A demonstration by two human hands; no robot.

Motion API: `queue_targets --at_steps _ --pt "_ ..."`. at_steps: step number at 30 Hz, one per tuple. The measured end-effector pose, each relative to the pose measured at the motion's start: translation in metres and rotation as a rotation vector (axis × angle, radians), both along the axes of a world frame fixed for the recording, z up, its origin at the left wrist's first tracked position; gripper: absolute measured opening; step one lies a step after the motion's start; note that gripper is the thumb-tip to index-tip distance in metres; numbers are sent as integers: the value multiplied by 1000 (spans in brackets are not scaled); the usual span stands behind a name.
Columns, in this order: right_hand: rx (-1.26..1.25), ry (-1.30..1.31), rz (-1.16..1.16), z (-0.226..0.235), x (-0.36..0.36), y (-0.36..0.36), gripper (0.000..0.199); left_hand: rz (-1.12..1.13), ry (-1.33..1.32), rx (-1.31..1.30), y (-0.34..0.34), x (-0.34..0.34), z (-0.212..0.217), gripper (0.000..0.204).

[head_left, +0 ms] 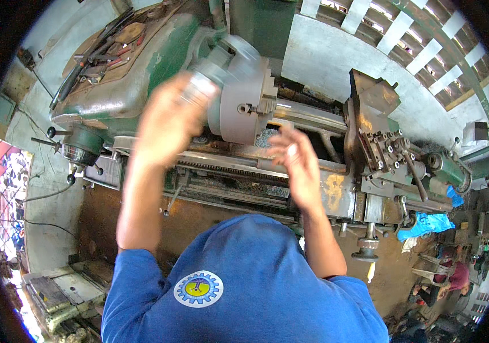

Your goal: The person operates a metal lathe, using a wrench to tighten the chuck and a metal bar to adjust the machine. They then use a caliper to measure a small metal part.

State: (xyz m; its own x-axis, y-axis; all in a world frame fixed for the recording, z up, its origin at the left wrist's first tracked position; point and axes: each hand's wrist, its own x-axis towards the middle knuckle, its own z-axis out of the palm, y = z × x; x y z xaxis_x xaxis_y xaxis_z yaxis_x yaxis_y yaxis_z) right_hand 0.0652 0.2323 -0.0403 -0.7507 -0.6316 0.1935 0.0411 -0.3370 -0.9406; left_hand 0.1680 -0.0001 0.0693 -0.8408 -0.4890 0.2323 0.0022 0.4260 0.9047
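Observation:
My left hand (173, 117) is raised at the left side of the lathe chuck (238, 111), smeared by motion. Its fingers are closed round a grey metal piece (205, 80), too blurred to name, which overlaps the upper left part of the chuck in view. My right hand (297, 160) hovers just right of the chuck, below its jaws (269, 103). Its fingers are loosely bent and apart, with nothing seen between them. Under both hands run the lathe bed (227, 160) and its rods.
Hand tools (104, 66) lie on the green headstock (161, 63). Control levers (73, 171) stick out at the left. The carriage with its tool post (387, 151) stands right of my right hand. Blue plastic (424, 226) hangs at the far right; beyond it a person (456, 277) sits low.

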Motion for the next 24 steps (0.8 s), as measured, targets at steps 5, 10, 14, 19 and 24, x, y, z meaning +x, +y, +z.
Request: queue_targets --at_steps 5,10,14,19,24 --pt "70 -2 -190 -15 -70 0 43 -344 -219 833 103 -49 -110 30" --pt "389 51 -198 -49 -123 4 35 -212 -104 886 130 -96 -193 29" --pt "670 369 -225 -57 -161 -11 27 -81 -23 693 128 -133 -217 35" --pt "650 435 -307 -59 -182 -32 23 -18 -65 869 122 -163 -213 37" --pt "560 278 -165 -70 -197 -42 22 -24 -83 872 119 -168 -210 38"
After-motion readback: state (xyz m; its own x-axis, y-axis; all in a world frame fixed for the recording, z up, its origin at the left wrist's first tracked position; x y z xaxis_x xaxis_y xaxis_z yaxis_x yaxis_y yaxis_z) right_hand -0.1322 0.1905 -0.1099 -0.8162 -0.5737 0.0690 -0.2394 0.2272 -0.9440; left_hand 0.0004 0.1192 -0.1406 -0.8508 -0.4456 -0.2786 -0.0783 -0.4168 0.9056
